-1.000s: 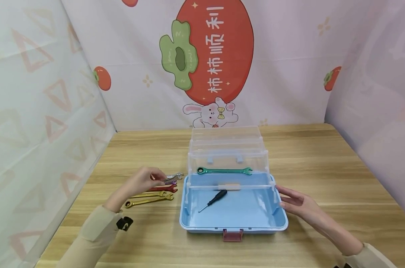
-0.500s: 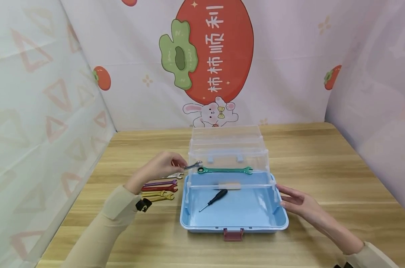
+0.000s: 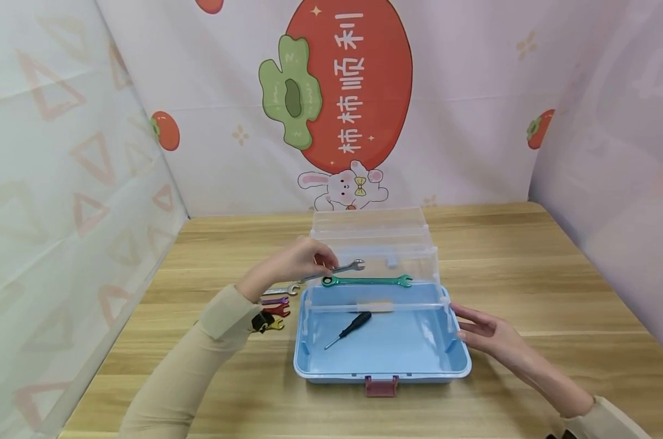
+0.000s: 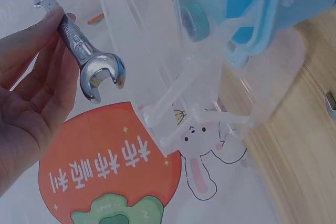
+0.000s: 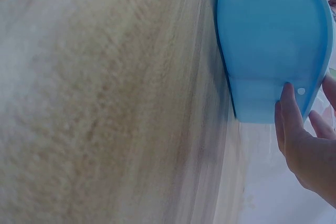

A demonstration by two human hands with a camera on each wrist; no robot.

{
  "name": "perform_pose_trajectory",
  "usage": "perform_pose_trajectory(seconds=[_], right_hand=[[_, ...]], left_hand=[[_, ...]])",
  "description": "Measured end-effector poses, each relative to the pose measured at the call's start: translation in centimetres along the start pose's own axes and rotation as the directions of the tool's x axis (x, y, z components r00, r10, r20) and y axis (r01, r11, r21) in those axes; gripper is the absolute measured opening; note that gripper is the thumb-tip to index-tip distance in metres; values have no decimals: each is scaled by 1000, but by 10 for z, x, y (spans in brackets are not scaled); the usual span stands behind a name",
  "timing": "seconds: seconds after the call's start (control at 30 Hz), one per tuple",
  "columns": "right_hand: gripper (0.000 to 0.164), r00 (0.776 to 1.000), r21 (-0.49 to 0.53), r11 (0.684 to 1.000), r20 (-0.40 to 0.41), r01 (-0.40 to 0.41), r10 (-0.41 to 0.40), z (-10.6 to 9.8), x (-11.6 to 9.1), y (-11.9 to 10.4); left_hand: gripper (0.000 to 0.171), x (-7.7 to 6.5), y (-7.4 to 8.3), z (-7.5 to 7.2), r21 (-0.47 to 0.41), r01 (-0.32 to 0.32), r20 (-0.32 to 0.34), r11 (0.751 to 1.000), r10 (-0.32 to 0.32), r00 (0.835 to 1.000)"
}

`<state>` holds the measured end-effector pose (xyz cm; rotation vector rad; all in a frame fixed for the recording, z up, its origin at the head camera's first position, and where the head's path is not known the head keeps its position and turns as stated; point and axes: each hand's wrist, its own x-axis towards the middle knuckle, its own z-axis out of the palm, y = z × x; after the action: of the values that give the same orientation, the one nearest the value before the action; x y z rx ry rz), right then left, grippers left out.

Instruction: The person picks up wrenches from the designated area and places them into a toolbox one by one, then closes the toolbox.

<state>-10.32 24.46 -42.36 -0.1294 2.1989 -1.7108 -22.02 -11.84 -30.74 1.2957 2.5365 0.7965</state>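
Observation:
My left hand [image 3: 304, 259] pinches a silver open-end wrench [image 3: 351, 266] above the clear plastic tray [image 3: 414, 266] of a light blue toolbox [image 3: 408, 360]. The left wrist view shows the wrench [image 4: 79, 43] between thumb and fingers, its wide jaw pointing away from the hand. In the raised tray lies a green wrench [image 3: 370, 281]. A black-handled screwdriver [image 3: 356, 321] rests on the toolbox floor. My right hand [image 3: 493, 335] touches the toolbox's right side; in the right wrist view its fairly straight fingers [image 5: 290, 109] lie against the blue outer wall [image 5: 268, 40].
Left of the toolbox several wrenches lie on the wooden table [image 3: 227, 390], among them a silver wrench [image 3: 282, 291], a purple wrench [image 3: 276, 300], a red wrench [image 3: 279, 310] and a yellow wrench [image 3: 276, 325]. A dark red latch [image 3: 381, 386] hangs at the toolbox front.
My left hand has lifted the silver wrench from the row on the table and carried it rightward to above the clear tray. The right hand has stayed at the toolbox's side.

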Motion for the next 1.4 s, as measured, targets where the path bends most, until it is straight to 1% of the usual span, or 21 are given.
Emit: perform_pose_trajectory(seconds=[0.17, 0.3, 0.43, 0.6, 0.73, 0.9, 1.2, 1.4], right_hand=[[60, 1000, -1, 1000, 4, 1, -1, 0, -1, 0], [60, 1000, -17, 1000, -1, -3, 3, 1, -1, 0], [60, 1000, -23, 1000, -7, -11, 11, 1, 0, 1], [61, 1000, -10, 1000, -13, -16, 16, 1, 1, 2], [63, 1000, -10, 1000, -21, -24, 23, 1, 2, 2], [63, 999, -23, 999, -18, -36, 35, 0, 1, 2], [63, 1000, -13, 999, -10, -29, 29, 1, 1, 1], [62, 1000, -23, 1000, -14, -21, 20, 0, 1, 0]], left_hand=[[12, 14, 5, 5, -5, -14, 51, 1000, 14, 999], [13, 23, 10, 9, 6, -4, 81, 1000, 4, 997], [13, 29, 14, 13, 28, 4, 113, 1000, -7, 994], [12, 35, 14, 18, 59, -11, 140, 998, 3, 990], [12, 39, 11, 24, 81, -24, 169, 996, 9, 986], [10, 41, 10, 30, 111, -6, 205, 994, -17, 979], [11, 43, 4, 41, 175, 34, 240, 984, -76, 968], [11, 46, 1, 45, 177, 38, 250, 984, -82, 965]])
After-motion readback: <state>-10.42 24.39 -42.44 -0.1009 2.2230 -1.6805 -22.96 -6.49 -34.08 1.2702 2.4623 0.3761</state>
